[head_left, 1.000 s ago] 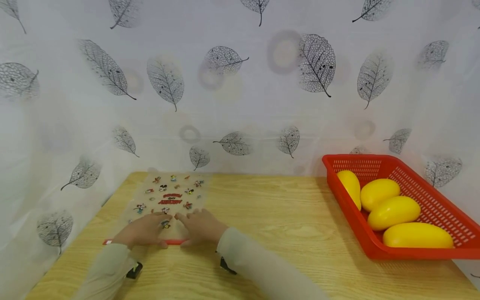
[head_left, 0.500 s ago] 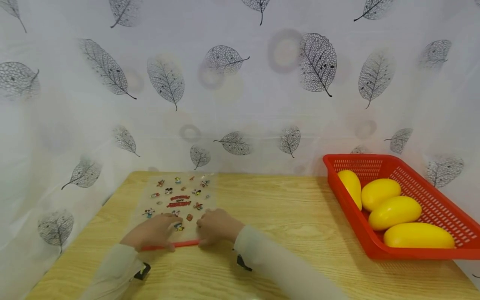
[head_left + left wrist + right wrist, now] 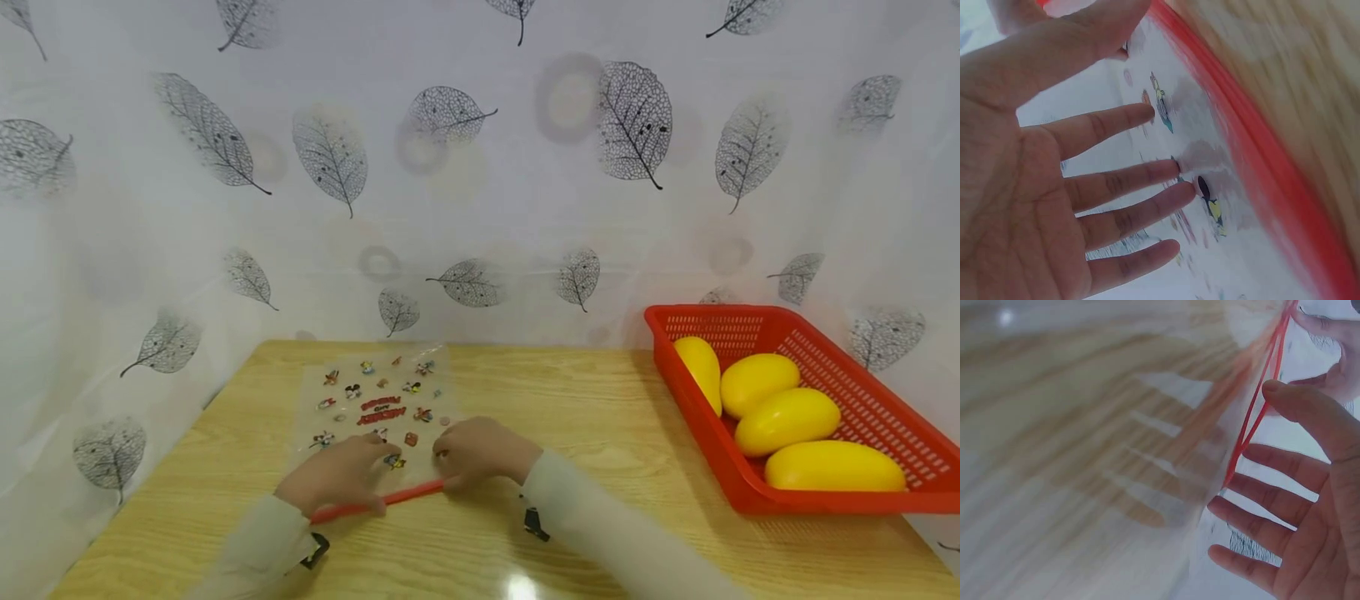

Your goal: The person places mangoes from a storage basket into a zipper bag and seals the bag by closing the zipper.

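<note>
Head: I have the clear printed bag (image 3: 382, 419) on the table (image 3: 585, 433), its red strip (image 3: 414, 492) partly covered by left hand (image 3: 337, 475) and right hand (image 3: 483, 454); wood stretches between right hand and red basket (image 3: 862, 502), right side cut off, four yellow objects (image 3: 787, 422) inside. Left wrist: fingers straight, apart, strip blurred. Right wrist: fingers extended, thumb at strip; pinching, I cannot tell

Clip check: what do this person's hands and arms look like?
The left hand and right hand are bare, with no gloves or rings showing. The left sleeve and right sleeve are long, pale and plain. A small black piece shows by each, too small to identify.
</note>
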`<state>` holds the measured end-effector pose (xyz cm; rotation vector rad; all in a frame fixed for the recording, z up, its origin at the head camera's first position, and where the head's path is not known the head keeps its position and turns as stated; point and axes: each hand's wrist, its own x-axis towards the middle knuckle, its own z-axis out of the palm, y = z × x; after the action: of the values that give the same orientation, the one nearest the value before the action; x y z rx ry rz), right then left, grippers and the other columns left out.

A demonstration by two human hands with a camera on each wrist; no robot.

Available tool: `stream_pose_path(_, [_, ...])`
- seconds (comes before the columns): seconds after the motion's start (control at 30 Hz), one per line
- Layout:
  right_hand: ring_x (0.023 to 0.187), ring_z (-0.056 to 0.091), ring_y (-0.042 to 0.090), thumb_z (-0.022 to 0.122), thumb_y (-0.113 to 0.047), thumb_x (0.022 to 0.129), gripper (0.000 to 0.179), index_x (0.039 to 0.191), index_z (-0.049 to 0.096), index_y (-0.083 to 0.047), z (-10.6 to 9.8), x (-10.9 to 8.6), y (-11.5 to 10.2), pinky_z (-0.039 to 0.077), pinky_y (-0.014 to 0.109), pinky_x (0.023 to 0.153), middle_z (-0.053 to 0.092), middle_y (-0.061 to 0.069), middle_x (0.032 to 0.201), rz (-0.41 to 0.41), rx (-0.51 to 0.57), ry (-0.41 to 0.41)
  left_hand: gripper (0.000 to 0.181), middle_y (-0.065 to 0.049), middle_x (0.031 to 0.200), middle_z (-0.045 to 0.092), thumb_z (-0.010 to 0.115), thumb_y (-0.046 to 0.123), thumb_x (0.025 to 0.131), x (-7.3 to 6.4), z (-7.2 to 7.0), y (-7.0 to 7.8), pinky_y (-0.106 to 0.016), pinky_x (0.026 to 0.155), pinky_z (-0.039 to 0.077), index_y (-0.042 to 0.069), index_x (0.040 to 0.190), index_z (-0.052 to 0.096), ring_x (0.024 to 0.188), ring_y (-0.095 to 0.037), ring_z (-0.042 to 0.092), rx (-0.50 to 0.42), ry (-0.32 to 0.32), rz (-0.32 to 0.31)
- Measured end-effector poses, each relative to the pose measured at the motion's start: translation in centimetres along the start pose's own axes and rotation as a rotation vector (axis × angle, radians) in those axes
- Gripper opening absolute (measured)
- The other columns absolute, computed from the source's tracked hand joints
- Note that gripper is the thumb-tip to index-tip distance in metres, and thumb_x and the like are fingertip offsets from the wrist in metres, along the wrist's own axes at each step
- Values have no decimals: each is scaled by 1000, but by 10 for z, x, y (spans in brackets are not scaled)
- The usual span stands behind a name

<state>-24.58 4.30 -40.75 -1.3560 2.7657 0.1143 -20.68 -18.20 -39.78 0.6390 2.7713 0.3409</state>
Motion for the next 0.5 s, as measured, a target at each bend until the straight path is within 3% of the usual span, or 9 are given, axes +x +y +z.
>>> stream_pose_path(0.17, [80, 61, 3, 69, -39, 79, 35, 109, 66, -22, -2, -19, 11, 49, 19, 70, 69, -8, 99, -3, 54, -5, 68, -13, 125, 57, 81, 40, 64, 2, 5, 19, -53, 91, 46, 15, 123, 59, 110, -34, 57, 37, 15, 54])
stream_pose_path(0.5, [66, 54, 5, 67, -24, 79, 22, 99, 68, -15, 1, -47, 29, 45, 18, 61, 69, -4, 88, -39, 106, 103, 69, -12, 112, 61, 73, 52, 70, 10, 17, 46, -47, 84, 49, 13, 125, 57, 99, -28, 59, 170, 50, 67])
